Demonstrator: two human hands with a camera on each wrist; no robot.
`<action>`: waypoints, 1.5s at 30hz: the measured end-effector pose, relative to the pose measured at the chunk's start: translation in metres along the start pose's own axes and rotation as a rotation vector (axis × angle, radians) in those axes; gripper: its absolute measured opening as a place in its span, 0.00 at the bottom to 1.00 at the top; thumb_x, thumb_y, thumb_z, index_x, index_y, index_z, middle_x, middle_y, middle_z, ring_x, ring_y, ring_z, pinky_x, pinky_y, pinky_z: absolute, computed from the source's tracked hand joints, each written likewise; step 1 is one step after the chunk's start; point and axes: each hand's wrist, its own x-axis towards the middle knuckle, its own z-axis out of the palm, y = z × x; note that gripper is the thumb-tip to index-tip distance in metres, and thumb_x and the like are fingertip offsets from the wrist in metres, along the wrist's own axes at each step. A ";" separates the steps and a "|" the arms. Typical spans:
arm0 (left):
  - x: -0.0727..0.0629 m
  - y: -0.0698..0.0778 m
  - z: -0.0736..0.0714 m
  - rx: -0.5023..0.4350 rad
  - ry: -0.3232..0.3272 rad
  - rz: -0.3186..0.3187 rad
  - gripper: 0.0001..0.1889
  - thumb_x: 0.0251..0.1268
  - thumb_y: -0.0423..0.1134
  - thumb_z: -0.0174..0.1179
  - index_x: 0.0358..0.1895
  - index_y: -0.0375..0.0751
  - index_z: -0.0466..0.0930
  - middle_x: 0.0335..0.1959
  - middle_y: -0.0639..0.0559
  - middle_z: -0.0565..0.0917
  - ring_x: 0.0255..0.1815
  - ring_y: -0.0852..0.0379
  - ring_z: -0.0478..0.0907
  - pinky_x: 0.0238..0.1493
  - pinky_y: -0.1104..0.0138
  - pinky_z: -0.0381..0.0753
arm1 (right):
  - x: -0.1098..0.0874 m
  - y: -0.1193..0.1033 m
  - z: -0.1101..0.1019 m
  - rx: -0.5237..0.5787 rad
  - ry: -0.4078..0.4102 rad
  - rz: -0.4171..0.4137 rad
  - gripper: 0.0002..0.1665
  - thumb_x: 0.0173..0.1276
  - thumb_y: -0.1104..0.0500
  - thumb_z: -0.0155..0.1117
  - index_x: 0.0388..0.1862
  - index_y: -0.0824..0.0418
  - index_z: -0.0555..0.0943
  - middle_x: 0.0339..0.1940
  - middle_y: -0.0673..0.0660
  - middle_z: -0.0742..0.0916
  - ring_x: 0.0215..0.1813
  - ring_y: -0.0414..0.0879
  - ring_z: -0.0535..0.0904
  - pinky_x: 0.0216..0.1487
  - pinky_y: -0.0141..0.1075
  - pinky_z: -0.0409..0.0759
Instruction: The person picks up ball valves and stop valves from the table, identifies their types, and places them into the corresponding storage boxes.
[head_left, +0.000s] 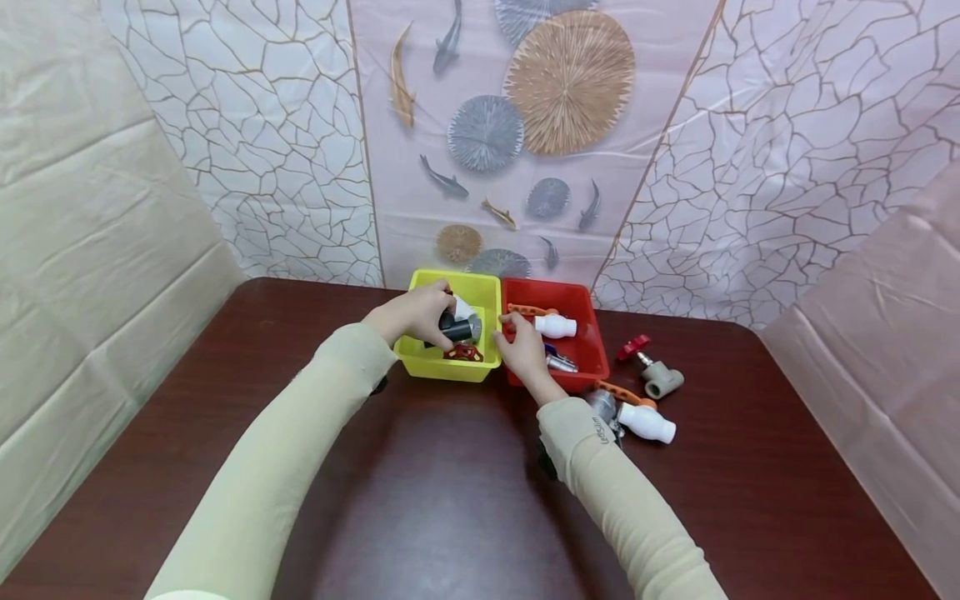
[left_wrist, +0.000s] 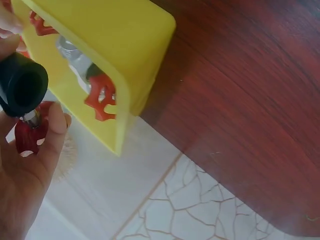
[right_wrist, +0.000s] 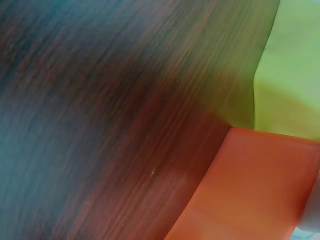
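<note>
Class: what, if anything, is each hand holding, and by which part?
The left hand holds a black valve by its body and red handle. Whether the right hand grips anything cannot be told.

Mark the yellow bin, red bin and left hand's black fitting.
Yellow bin (head_left: 446, 368), head view: front wall.
Red bin (head_left: 579, 382), head view: front wall.
Black fitting (left_wrist: 22, 86), left wrist view: open end.
</note>
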 end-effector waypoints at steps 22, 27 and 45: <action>-0.004 -0.005 0.005 0.319 -0.140 0.010 0.17 0.44 0.33 0.69 0.43 0.41 0.81 0.52 0.46 0.70 0.47 0.47 0.67 0.47 0.61 0.75 | -0.001 -0.001 0.000 -0.016 -0.009 0.011 0.19 0.67 0.61 0.59 0.56 0.66 0.75 0.51 0.66 0.82 0.46 0.57 0.77 0.50 0.46 0.76; -0.003 -0.003 0.005 0.330 -0.157 -0.003 0.18 0.44 0.31 0.69 0.44 0.41 0.81 0.54 0.46 0.70 0.48 0.48 0.66 0.48 0.61 0.75 | -0.001 -0.001 0.000 -0.013 -0.005 0.008 0.19 0.67 0.62 0.59 0.55 0.66 0.76 0.51 0.67 0.82 0.50 0.57 0.78 0.52 0.47 0.76; -0.005 -0.007 0.013 0.261 -0.149 0.014 0.15 0.58 0.44 0.66 0.42 0.40 0.73 0.54 0.42 0.66 0.49 0.45 0.65 0.43 0.59 0.71 | -0.001 -0.002 -0.001 -0.025 -0.009 0.007 0.20 0.67 0.61 0.59 0.56 0.67 0.75 0.52 0.67 0.82 0.52 0.57 0.77 0.55 0.47 0.75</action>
